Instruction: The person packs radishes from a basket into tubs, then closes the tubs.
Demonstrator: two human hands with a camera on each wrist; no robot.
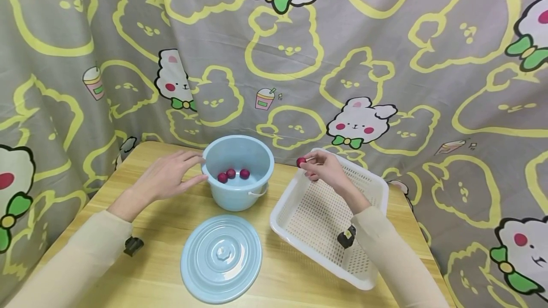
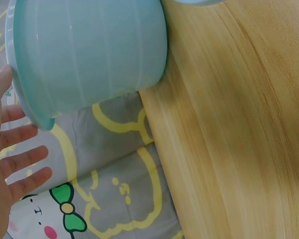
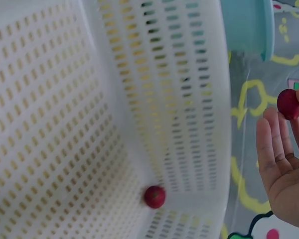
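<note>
Right hand pinches one red fruit at its fingertips, held above the far corner of the white perforated basket, between the basket and the blue bucket. In the right wrist view a second red fruit lies on the basket floor against its wall. Left hand is spread, fingers straight, resting against the bucket's side at 9 o'clock and holding nothing. Three red fruits sit inside the bucket. The blue lid lies flat on the tabletop at 6 o'clock from the bucket, just beside the basket. A patterned curtain hangs behind.
</note>
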